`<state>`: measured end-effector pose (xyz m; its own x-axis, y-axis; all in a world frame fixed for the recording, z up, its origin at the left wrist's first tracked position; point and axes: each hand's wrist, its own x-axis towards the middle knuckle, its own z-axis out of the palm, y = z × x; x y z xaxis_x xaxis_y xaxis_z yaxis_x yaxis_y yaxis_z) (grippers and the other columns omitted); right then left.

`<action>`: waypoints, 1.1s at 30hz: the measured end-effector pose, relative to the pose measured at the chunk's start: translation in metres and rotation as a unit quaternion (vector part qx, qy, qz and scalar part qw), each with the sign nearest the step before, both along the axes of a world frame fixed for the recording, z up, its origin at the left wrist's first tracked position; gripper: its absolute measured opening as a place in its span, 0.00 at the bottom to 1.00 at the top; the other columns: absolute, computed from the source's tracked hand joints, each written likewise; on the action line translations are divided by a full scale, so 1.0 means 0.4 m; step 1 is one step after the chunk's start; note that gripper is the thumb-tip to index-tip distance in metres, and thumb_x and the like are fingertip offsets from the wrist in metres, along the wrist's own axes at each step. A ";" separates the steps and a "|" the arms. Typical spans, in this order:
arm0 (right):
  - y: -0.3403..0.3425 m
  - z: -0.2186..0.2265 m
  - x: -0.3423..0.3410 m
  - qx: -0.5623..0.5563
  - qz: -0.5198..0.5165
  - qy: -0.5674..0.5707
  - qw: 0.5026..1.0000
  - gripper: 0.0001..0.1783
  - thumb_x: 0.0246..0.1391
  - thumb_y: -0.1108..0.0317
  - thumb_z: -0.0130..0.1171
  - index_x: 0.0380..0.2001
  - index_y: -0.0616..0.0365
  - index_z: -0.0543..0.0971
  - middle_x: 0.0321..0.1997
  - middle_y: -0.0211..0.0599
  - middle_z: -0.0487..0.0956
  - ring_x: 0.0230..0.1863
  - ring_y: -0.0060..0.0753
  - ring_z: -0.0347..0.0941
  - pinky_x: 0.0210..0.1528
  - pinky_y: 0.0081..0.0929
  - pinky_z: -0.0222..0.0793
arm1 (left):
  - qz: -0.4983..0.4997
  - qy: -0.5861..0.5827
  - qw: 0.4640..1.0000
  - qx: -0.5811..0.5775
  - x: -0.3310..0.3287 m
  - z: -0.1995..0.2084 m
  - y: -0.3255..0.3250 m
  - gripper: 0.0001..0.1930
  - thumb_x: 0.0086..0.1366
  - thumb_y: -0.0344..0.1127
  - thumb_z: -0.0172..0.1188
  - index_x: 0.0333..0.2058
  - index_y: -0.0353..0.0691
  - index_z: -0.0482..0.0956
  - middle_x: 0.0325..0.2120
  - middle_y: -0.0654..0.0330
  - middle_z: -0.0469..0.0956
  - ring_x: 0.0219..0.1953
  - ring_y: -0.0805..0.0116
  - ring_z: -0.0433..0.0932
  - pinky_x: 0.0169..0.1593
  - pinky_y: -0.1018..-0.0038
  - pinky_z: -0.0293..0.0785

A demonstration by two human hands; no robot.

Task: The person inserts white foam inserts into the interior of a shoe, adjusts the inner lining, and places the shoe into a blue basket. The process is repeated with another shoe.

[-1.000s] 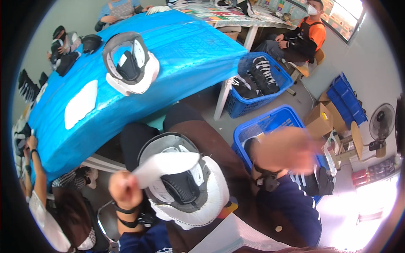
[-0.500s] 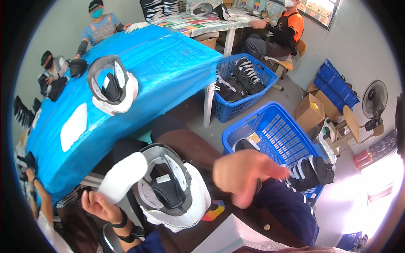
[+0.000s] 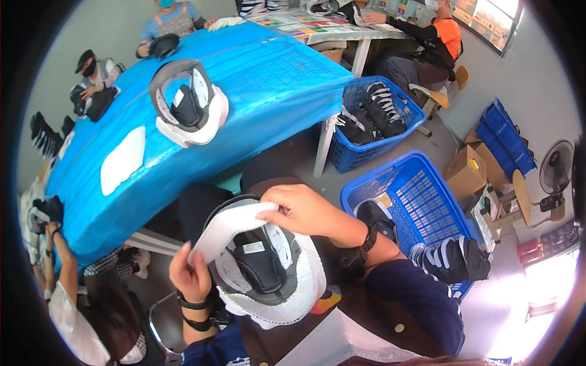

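A white, flat insole-shaped piece (image 3: 229, 230) is held over a white and grey shoe upper (image 3: 268, 268) that rests in the person's lap, below the near edge of the table (image 3: 274, 73). The upper lies opened out, its dark lining and tongue facing up, its white quilted edge spread around it. The left hand (image 3: 190, 276) is closed on the lower end of the white piece, thumb on top. The right hand (image 3: 302, 210) pinches the upper end of the same piece with curled fingers, just above the rim of the upper. Both wrists wear dark bands.

On the table, covered in blue sheeting, a second opened shoe upper (image 3: 186, 104) lies toward the far middle, and a white insole (image 3: 122, 160) lies flat nearer the left edge. Beyond the right edge of the table, on the floor, a blue basket (image 3: 415, 195) stands beside the person's right arm with dark shoe parts in it, probably more uppers, though they are partly hidden. A second blue basket (image 3: 348, 155) with black and white uppers stands further off by the table leg. Other people sit along the far and left edges of the table, holding dark pieces.
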<state>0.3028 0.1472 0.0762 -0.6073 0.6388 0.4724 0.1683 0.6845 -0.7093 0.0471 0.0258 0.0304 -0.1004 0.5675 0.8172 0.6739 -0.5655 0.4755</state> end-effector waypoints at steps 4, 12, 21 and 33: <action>0.009 0.001 -0.011 -0.045 -0.050 0.063 0.996 0.10 0.57 0.66 0.55 0.33 0.63 0.77 0.27 0.38 0.74 0.27 0.29 0.75 0.29 0.25 0.69 | 0.024 -0.049 0.976 -0.213 0.019 0.024 0.006 0.12 0.58 0.27 0.62 0.41 0.33 0.77 0.27 0.60 0.80 0.26 0.74 0.76 0.32 0.79 0.71; 0.001 -0.047 -0.036 -0.177 -0.016 0.137 0.975 0.12 0.58 0.69 0.54 0.23 0.64 0.71 0.26 0.33 0.71 0.26 0.22 0.75 0.27 0.20 0.69 | -0.001 -0.201 0.955 -0.220 0.046 0.021 0.026 0.06 0.64 0.29 0.56 0.33 0.31 0.75 0.22 0.63 0.75 0.24 0.80 0.71 0.29 0.83 0.66; 0.031 -0.055 -0.008 0.019 0.026 -0.068 0.997 0.13 0.53 0.65 0.59 0.21 0.63 0.72 0.20 0.39 0.66 0.20 0.37 0.67 0.23 0.32 0.62 | -0.008 -0.139 0.963 -0.231 0.050 0.057 0.002 0.05 0.63 0.27 0.56 0.33 0.31 0.78 0.23 0.59 0.74 0.23 0.74 0.74 0.28 0.80 0.69; 0.020 -0.049 0.014 0.009 0.076 -0.089 0.993 0.13 0.54 0.64 0.56 0.21 0.61 0.72 0.22 0.43 0.68 0.26 0.47 0.68 0.29 0.39 0.64 | 0.005 0.120 0.940 -0.318 0.032 0.110 -0.006 0.06 0.58 0.32 0.60 0.31 0.37 0.80 0.19 0.54 0.73 0.21 0.55 0.74 0.25 0.67 0.68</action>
<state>0.3083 0.1553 0.0568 -0.7712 0.5255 0.3594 0.1826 0.7234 -0.6659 0.0598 0.0236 0.0743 0.0347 0.9494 0.3122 0.8086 -0.2103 0.5495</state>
